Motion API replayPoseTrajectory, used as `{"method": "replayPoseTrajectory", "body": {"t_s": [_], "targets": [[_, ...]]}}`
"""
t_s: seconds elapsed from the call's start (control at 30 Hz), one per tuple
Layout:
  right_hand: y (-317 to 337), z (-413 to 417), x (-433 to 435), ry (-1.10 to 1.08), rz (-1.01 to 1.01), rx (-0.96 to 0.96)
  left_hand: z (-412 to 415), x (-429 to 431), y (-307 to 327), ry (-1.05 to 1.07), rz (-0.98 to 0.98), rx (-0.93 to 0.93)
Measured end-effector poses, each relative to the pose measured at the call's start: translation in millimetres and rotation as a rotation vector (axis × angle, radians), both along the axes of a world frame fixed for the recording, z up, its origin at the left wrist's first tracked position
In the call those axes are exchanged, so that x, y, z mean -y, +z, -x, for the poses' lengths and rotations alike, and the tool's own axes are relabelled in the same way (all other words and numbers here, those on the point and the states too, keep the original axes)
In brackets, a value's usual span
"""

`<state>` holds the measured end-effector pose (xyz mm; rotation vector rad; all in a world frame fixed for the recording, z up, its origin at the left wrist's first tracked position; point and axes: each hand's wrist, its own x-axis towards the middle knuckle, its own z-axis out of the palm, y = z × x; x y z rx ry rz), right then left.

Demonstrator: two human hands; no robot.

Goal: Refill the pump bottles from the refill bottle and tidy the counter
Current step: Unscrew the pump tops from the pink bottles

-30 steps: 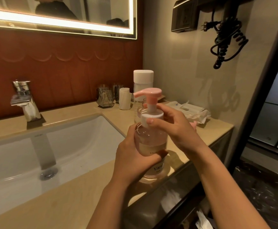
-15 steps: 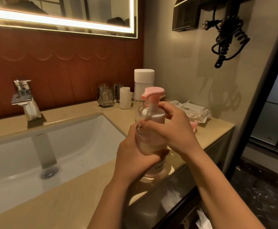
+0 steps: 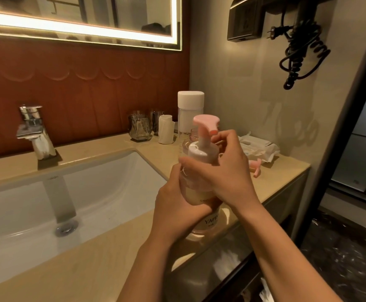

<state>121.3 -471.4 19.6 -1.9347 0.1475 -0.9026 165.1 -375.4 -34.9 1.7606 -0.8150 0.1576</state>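
— Nearest first?
— Left hand (image 3: 177, 205), fingers curled round the lower body of the pump bottle (image 3: 197, 190). Same grip as a second ago.
— Higher up?
— Right hand (image 3: 227, 171) clamped over the white collar (image 3: 199, 151), thumb across the front, fingers wrapped behind. Rolled further round than half a second ago.
— Pink pump head (image 3: 206, 120)?
— Turned too: nozzle no longer pointing plainly left.
— Bottle's place?
— Upright on the counter (image 3: 103, 264) near the front edge, right of the sink (image 3: 90, 192). Unmoved.
— Beyond?
— Loose pink pump (image 3: 256, 167) lying by a wipes pack (image 3: 258, 147). White-capped bottle (image 3: 190, 110) behind. Glasses (image 3: 139, 127) and tap (image 3: 35, 131) against the red wall.
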Motion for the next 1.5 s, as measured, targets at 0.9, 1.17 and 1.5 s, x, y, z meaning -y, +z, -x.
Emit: {"method": "replayPoseTrajectory", "body": {"t_s": [0.9, 1.17, 1.5], "targets": [[0, 5, 12, 0.324, -0.119, -0.062, -3, 2, -5, 0.012, 0.019, 0.014], [-6, -3, -4, -0.029, 0.020, 0.061, -4, 1, -5, 0.024, -0.007, 0.018], [18, -5, 1, 0.008, -0.093, 0.202, -3, 1, -3, 0.015, 0.036, 0.023]]}}
